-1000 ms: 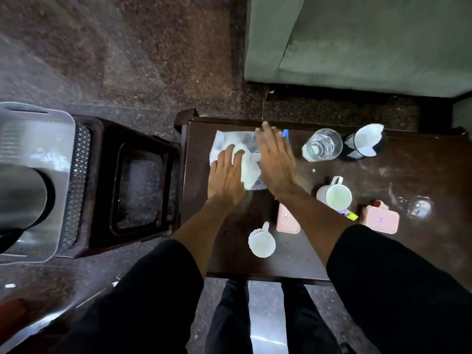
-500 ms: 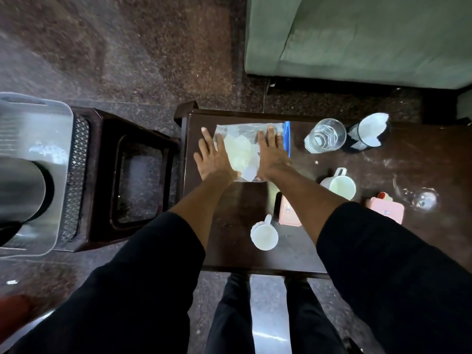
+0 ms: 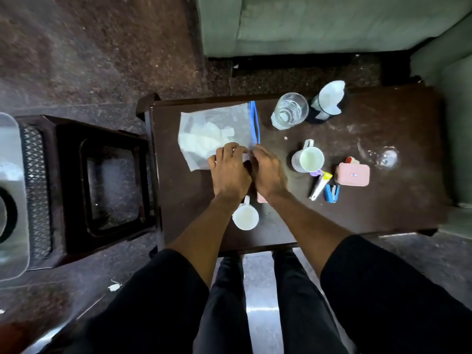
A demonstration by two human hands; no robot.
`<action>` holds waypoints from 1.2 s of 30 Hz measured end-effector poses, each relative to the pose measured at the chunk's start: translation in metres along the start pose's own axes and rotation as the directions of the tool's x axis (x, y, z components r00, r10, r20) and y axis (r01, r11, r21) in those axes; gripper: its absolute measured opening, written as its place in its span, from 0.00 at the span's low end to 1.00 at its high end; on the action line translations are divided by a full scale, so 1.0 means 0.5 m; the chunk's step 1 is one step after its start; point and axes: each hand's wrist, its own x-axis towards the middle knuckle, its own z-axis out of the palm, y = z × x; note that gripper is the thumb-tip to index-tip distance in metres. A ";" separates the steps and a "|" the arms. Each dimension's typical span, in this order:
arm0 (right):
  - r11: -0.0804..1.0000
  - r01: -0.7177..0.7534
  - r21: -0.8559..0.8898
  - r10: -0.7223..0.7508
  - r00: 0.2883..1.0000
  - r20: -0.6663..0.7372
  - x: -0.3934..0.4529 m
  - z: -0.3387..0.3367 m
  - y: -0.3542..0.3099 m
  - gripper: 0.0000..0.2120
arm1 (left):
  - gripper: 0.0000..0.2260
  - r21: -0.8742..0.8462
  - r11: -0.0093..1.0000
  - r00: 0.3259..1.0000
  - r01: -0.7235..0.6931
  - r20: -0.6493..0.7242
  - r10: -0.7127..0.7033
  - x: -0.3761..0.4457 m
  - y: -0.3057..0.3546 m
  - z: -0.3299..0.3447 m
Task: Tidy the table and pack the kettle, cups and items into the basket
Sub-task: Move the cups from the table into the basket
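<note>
A clear zip bag (image 3: 217, 126) with white papers inside and a blue zip strip lies flat on the dark wooden table (image 3: 383, 208). My left hand (image 3: 229, 172) and my right hand (image 3: 268, 172) meet at the bag's near right corner, fingers curled and pinching its edge. One white cup (image 3: 245, 217) stands near the front edge below my wrists, another white cup (image 3: 308, 159) to the right. A clear basket (image 3: 11, 200) sits at the far left with the kettle (image 3: 3, 215) inside, mostly cut off.
A drinking glass (image 3: 290, 114), a dark holder with white paper (image 3: 329, 103), a pink box (image 3: 353, 175), a blue stapler (image 3: 332, 193), a small tube (image 3: 318, 187) and a glass lid (image 3: 387, 157) sit on the table. A dark stool (image 3: 102, 180) stands left; a green sofa (image 3: 306, 21) behind.
Both hands slid from flat on the bag's middle toward me and together, and now pinch its near right corner. The view shifted, showing more of the table's right side.
</note>
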 end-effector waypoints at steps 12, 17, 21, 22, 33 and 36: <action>0.969 -0.141 0.202 0.197 0.935 -0.294 -0.061 -0.136 0.131 0.10 | 0.16 -0.171 0.984 0.991 -0.051 0.113 0.071 -0.010 0.213 0.012; 1.000 -0.014 -0.013 0.012 0.982 -0.188 -0.038 -0.194 0.215 0.19 | 0.17 -0.181 0.983 0.989 0.024 0.145 0.002 -0.021 0.279 0.034; 0.999 0.005 -0.040 0.005 0.968 0.251 -0.007 -0.200 0.240 0.31 | 0.17 -0.185 0.978 0.990 0.092 0.122 -0.070 -0.027 0.279 0.032; 0.998 0.015 -0.064 0.004 0.958 0.288 -0.005 -0.195 0.238 0.32 | 0.16 -0.195 0.974 0.990 0.114 0.102 -0.095 -0.028 0.269 0.028; 0.984 0.115 -0.139 -0.110 0.993 0.047 -0.035 -0.186 0.207 0.24 | 0.07 -0.101 0.892 0.881 0.440 0.240 -0.407 -0.100 0.051 -0.026; 0.967 0.223 -0.126 -0.225 0.974 -0.001 -0.049 -0.178 0.193 0.23 | 0.16 -0.021 0.881 0.840 0.473 0.312 -0.443 -0.125 0.042 -0.016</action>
